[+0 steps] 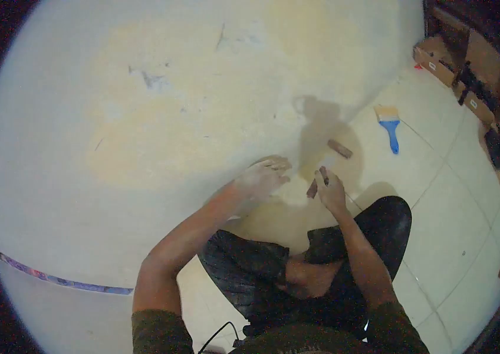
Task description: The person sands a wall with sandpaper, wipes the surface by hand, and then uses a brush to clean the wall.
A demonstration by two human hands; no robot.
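My right hand (331, 187) is closed around a dark reddish-brown block (312, 189), held above the pale floor in front of my crossed legs. To its left my left hand (265, 177), whitish as if dusty, has its fingers apart and holds nothing visible; it is beside the pale wall surface. A second brown block (339, 148) lies just beyond my right hand, within a shadow. Farther right, a paintbrush (390, 130) with a blue handle and light bristles lies on the tiles.
The wall (161, 118) at the left has yellowish patches and grey marks. A patterned strip (61, 282) crosses the lower left. Cardboard boxes (436, 62) stand at the upper right. A black cable (219, 331) lies near my lap.
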